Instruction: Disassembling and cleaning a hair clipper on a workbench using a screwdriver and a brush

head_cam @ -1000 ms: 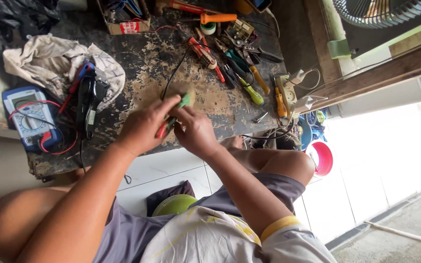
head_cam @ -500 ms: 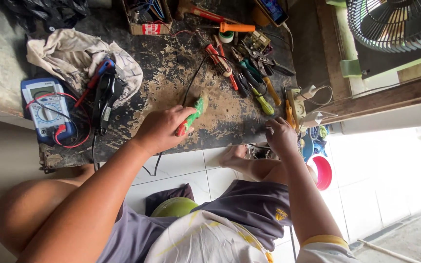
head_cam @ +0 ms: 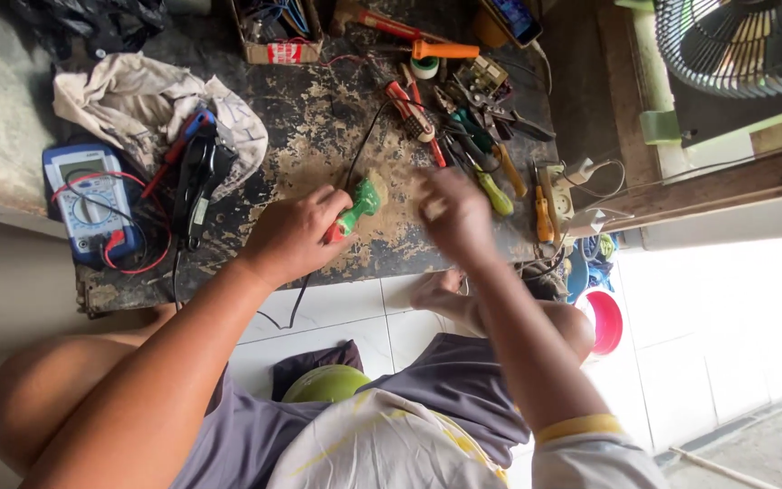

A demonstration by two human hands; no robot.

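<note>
The left hand is clamped around a green-handled tool, which lies low over the bare middle of the worktop; a red part shows at the tool's near end and a thin black lead runs from it up toward the back. The right hand is blurred and hangs just right of the tool. It looks loosely curled around nothing, though the blur does not allow certainty.

Hazards noted:

1. The black lead crosses the working area. A sweep of either hand could snag it and tug the tool off line.
2. The pile of screwdrivers and pliers lies just beside the right hand. A hasty reach could knock them together or catch a finger on a tip.
3. A power strip with plugged cords sits at the worktop's right edge, near the loose metal tools. One sliding onto it would risk a short.
4. The blue multimeter, with red and black leads looped over it, rests near the left edge by a crumpled cloth. A pulled lead could drag it off.
5. The person's bare knee and foot are close under the worktop's near edge, so a dropped tool would likely land on them.
</note>
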